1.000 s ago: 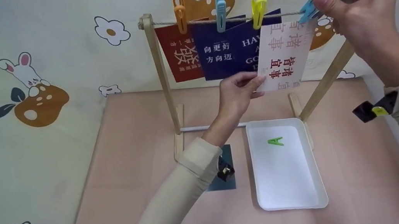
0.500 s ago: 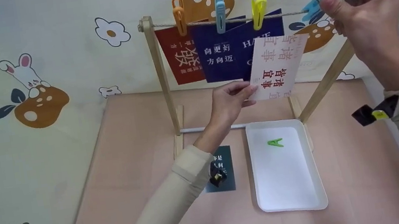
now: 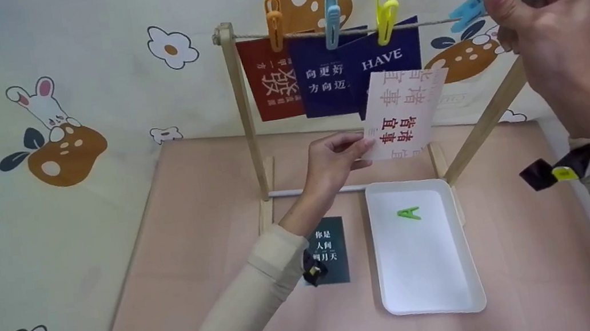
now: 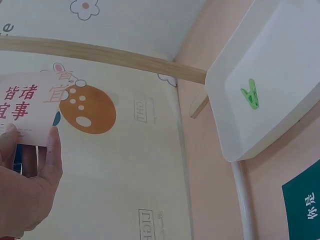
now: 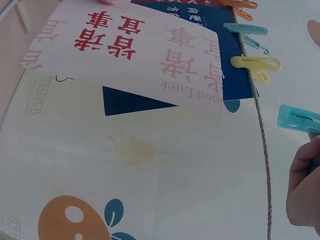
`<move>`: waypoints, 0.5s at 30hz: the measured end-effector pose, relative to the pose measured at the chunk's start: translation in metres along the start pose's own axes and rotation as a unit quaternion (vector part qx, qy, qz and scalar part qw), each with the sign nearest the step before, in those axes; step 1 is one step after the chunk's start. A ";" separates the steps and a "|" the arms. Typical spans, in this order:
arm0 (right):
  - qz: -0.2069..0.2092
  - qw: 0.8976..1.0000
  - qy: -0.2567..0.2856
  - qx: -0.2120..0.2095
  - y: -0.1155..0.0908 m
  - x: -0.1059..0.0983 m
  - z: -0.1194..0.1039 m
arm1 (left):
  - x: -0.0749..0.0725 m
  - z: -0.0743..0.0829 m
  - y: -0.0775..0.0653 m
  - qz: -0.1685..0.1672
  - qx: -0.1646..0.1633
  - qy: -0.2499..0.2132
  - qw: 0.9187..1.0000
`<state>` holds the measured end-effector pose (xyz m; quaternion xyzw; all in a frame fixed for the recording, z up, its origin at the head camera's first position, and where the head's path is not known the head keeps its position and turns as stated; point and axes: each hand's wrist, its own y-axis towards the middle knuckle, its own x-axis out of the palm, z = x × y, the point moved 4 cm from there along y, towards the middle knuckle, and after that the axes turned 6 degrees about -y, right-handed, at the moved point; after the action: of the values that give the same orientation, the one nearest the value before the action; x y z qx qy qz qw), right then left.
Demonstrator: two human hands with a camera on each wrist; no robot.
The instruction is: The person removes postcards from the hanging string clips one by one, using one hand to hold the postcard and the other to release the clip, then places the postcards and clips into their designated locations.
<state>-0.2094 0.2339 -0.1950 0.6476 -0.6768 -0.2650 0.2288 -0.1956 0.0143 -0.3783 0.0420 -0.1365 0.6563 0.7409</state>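
Note:
My left hand (image 3: 330,166) pinches the left edge of a pale pink card (image 3: 402,110) with red characters, below the rope and in front of a dark blue card (image 3: 381,58). My right hand (image 3: 557,19) holds a blue clothespin (image 3: 468,9) between thumb and finger at the rope's right part. In the right wrist view this clothespin (image 5: 297,118) appears beside the rope (image 5: 262,130), off the pink card. Orange (image 3: 275,24), light blue (image 3: 332,19) and yellow (image 3: 387,17) clothespins hang a red card (image 3: 269,85) and two dark blue cards on the rope.
A white tray (image 3: 428,273) holding a green clothespin (image 3: 408,214) stands on the table. Left of it lies a dark green card (image 3: 331,241), partly behind my left wrist. Wooden posts (image 3: 244,115) and a white rod (image 3: 298,191) form the rack.
My left hand has drawn the pink card down and left, away from the blue clothespin that overlapped its top corner. My right hand has shifted slightly right with the clothespin.

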 end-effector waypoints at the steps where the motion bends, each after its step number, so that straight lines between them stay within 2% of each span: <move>1: 0.000 1.000 0.005 0.003 -0.002 0.001 0.000 | -0.002 0.000 -0.001 0.000 -0.001 0.000 1.000; 7: -0.006 0.998 0.054 0.028 -0.016 0.003 0.004 | -0.013 -0.008 -0.010 0.012 -0.021 -0.007 1.000; 12: -0.001 0.991 0.115 0.064 -0.030 0.003 0.012 | -0.021 -0.016 -0.024 0.011 -0.030 0.007 0.999; 15: -0.005 0.988 0.133 0.077 -0.038 0.003 0.019 | -0.024 -0.020 -0.035 0.009 -0.038 0.000 0.999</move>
<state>-0.1936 0.2316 -0.2344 0.6958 -0.6558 -0.1250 0.2648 -0.1609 -0.0090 -0.4000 0.0125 -0.1616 0.6575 0.7358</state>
